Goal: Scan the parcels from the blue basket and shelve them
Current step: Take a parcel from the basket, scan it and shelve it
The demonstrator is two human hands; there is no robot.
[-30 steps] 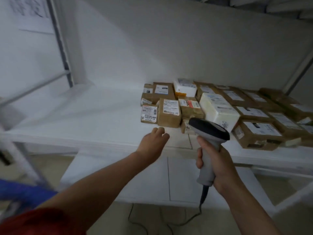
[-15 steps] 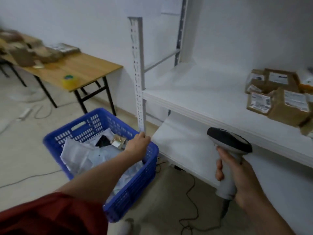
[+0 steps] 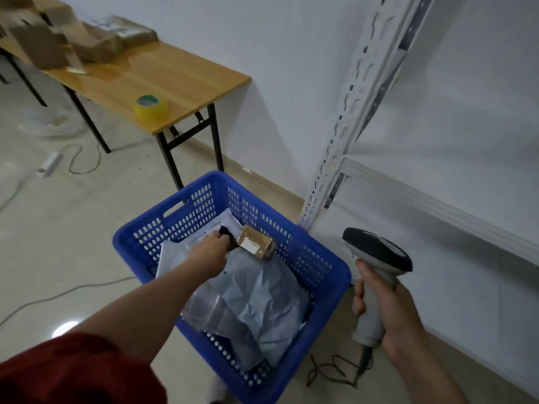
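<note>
The blue basket (image 3: 316,268) stands on the floor beside the white shelf unit's post (image 3: 344,135). It holds several grey plastic mailer bags (image 3: 256,295), a small brown taped box (image 3: 256,243) and a dark parcel (image 3: 227,232) at the back. My left hand (image 3: 208,253) is down inside the basket, its fingers curled onto the dark parcel, just left of the brown box. To the right of the basket, my right hand (image 3: 399,316) grips the handle of the grey barcode scanner (image 3: 376,255), held upright in front of the lower shelf.
A white shelf board (image 3: 437,205) runs along the right. The scanner's cable (image 3: 335,371) lies looped on the floor. A wooden folding table (image 3: 180,80) at the back left carries a yellow tape roll (image 3: 150,107) and cardboard boxes (image 3: 96,45). A power strip (image 3: 48,164) lies on the tiles.
The view swung left and down from the shelved boxes to the basket. My left hand went from the shelf edge, over the basket rim, down onto the dark parcel. The scanner stays in my right hand.
</note>
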